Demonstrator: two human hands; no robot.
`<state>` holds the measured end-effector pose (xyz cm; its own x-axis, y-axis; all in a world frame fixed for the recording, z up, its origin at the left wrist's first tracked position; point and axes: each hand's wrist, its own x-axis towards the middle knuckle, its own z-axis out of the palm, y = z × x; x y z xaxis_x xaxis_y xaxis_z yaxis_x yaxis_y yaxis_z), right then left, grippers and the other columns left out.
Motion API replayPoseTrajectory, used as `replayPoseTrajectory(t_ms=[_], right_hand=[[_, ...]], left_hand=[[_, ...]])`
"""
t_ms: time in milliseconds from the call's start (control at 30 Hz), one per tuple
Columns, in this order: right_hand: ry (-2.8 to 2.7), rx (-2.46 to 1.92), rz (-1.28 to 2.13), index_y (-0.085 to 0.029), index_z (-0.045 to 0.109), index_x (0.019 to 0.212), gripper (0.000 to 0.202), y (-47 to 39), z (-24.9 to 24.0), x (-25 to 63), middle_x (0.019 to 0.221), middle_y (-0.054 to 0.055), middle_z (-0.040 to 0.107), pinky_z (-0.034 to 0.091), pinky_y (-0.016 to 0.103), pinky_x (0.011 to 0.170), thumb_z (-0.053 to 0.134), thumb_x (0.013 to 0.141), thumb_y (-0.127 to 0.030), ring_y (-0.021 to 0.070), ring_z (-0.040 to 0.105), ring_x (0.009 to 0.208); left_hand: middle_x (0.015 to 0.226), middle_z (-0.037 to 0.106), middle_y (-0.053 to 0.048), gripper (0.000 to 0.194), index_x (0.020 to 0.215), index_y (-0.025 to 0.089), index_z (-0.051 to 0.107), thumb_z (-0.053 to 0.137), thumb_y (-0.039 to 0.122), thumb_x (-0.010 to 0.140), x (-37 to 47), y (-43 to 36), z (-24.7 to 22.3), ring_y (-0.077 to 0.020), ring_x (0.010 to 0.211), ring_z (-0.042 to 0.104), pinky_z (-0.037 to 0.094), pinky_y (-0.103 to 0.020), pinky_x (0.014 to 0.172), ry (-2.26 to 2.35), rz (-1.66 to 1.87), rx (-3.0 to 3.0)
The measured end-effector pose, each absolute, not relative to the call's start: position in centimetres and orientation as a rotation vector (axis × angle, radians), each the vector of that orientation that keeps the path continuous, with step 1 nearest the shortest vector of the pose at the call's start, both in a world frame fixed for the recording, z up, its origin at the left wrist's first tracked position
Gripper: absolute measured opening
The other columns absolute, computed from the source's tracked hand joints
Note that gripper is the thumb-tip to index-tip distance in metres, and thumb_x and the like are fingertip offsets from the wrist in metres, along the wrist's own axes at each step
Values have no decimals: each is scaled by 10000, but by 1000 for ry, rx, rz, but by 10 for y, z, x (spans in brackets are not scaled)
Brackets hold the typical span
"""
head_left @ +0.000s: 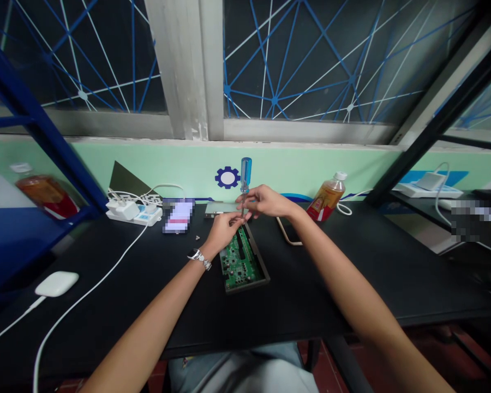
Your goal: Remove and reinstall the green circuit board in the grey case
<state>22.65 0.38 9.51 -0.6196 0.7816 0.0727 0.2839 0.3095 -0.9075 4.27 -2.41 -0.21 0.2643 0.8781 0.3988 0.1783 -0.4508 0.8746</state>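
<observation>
A screwdriver [246,173] with a clear blue handle stands upright, its shaft pointing down. My right hand [265,201] is closed on its shaft below the handle. My left hand [224,230] has its fingers pinched together by the screwdriver's tip; what they hold is too small to make out. Under both hands a green circuit board [239,262] lies in a shallow dark metal case [262,265]. The far end of the case is hidden by my fingers. Behind my hands rests a flat grey metal panel [223,208]. Small screws [197,237] lie left of my left hand.
On the left are a lit phone [179,215], a white power strip [141,214], a white charging case [57,284] and a long white cable [106,277]. A second phone [290,231] and a drink bottle [328,197] are on the right. Dark shelf frames flank the black table [311,305].
</observation>
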Motion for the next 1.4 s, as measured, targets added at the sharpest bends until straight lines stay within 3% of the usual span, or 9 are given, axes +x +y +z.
replayPoseTrajectory(t_ms=[233, 533, 700, 800, 933, 1033, 1233, 1400], right_hand=[[-2089, -970, 1152, -119, 715, 925, 165, 1, 97, 223, 828, 85, 772, 557, 264, 473, 676, 790, -207, 184, 721, 543], [-2177, -1050, 838, -153, 618, 746, 124, -4, 98, 217, 670, 35, 723, 494, 239, 479, 684, 815, -232, 163, 686, 483], [-2206, -1121, 676, -158, 599, 730, 167, -3, 97, 214, 673, 26, 714, 483, 243, 527, 694, 819, -264, 143, 665, 485], [-2198, -1106, 725, -150, 632, 804, 186, -3, 98, 216, 772, 46, 730, 506, 255, 545, 738, 792, -302, 150, 679, 546], [-2148, -1015, 1136, -155, 636, 1114, 346, -2, 100, 222, 1109, 110, 720, 557, 264, 532, 725, 811, -297, 166, 718, 654], [-2128, -951, 1347, -168, 618, 1193, 362, 1, 101, 227, 1220, 125, 687, 580, 255, 533, 675, 852, -278, 176, 741, 722], [-2099, -975, 1308, -140, 657, 1095, 251, 6, 96, 228, 1047, 113, 747, 572, 235, 521, 648, 873, -256, 173, 746, 674], [-2126, -987, 1147, -132, 689, 959, 193, 3, 97, 224, 853, 71, 759, 552, 255, 495, 675, 844, -287, 167, 711, 545]], left_hand=[[1091, 749, -103, 204, 1029, 198, 726, 705, 317, 866, 43, -30, 1, -264, 1037, 692, 501, -389, 973, 972, 1306, 1881], [872, 729, -62, 185, 877, 180, 654, 764, 315, 815, 49, -27, -3, -206, 808, 712, 548, -307, 753, 1110, 1424, 1862], [829, 732, -59, 185, 839, 164, 666, 760, 321, 812, 49, -22, -9, -200, 761, 712, 559, -309, 726, 1128, 1435, 1806], [861, 750, -83, 183, 879, 148, 696, 734, 322, 833, 46, -20, -10, -214, 793, 722, 568, -323, 753, 1048, 1381, 1756], [927, 769, -107, 188, 941, 135, 723, 673, 305, 880, 43, -21, -6, -233, 883, 734, 570, -349, 844, 933, 1302, 1735], [966, 772, -114, 179, 963, 127, 730, 648, 270, 892, 42, -23, -2, -239, 916, 735, 567, -359, 881, 928, 1284, 1748], [1050, 761, -123, 208, 1037, 135, 713, 609, 275, 924, 43, -25, -2, -242, 988, 723, 552, -389, 946, 889, 1247, 1828], [1070, 741, -107, 253, 1064, 172, 653, 718, 305, 858, 46, -27, -5, -227, 1003, 712, 547, -377, 950, 981, 1365, 1876]])
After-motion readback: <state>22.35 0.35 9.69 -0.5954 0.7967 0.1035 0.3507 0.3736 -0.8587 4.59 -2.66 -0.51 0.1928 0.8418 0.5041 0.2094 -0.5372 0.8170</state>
